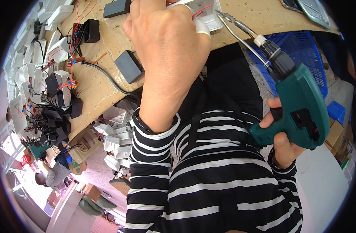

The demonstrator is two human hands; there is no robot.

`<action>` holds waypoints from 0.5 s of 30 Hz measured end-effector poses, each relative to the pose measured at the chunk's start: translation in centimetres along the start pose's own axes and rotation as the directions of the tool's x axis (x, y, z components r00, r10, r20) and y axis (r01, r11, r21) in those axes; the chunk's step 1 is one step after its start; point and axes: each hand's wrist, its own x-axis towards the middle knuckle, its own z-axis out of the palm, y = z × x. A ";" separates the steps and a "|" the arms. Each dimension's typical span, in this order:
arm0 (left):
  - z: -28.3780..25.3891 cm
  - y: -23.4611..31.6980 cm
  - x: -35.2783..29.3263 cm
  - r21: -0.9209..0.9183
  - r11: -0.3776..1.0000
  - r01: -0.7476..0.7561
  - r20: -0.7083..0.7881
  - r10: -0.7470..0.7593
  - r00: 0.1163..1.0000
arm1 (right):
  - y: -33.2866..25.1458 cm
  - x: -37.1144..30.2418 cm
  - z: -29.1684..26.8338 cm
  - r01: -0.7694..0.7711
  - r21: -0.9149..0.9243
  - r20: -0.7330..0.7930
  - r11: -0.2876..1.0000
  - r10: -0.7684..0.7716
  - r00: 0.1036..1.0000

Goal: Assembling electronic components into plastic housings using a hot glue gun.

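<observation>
Where the left side of our bench [103, 44] fills up, at 9 to 10 o'clock, we've got white casings [28, 58] heaped. Small circuit boards [75, 61] with red leads sit beside them at 10. Dark box [128, 66] lies between 10 and 11, just beside our left wrist. Our left hand [168, 39] is at 12, back up, fingers bent, partly over the white case [212, 19]. Fingertips are hidden or cut off, so we can't tell whether it grips. White case sits between 12 and 1 on the bench, red wire [201, 12] showing in it. Soldering tip [218, 14] is just beside its right edge; we can't tell contact. Our right hand [283, 149], between 3 and 4, is wrapped round the handle of the green soldering gun [304, 101] at 3, nose toward 10–11. Blue crate [314, 50] at 2, off the bench, behind the gun.
</observation>
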 end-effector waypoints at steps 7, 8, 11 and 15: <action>-0.2 -0.9 -0.8 0.133 0.985 -0.111 0.031 0.108 0.994 | -0.5 -0.3 -0.5 -0.004 0.021 -0.035 1.000 0.005 0.999; -0.1 -1.1 -1.1 0.164 0.974 -0.156 0.022 0.155 0.988 | -0.5 -0.3 -0.4 -0.021 0.015 -0.055 1.000 0.022 0.998; 0.0 -1.8 -1.5 0.229 0.942 -0.245 0.009 0.249 0.968 | -0.7 -0.1 -0.5 -0.021 -0.002 -0.054 1.000 0.020 0.998; 0.0 -2.3 -1.7 0.308 0.889 -0.338 -0.006 0.357 0.934 | -0.8 0.0 -0.7 -0.016 -0.012 -0.057 1.000 0.015 0.998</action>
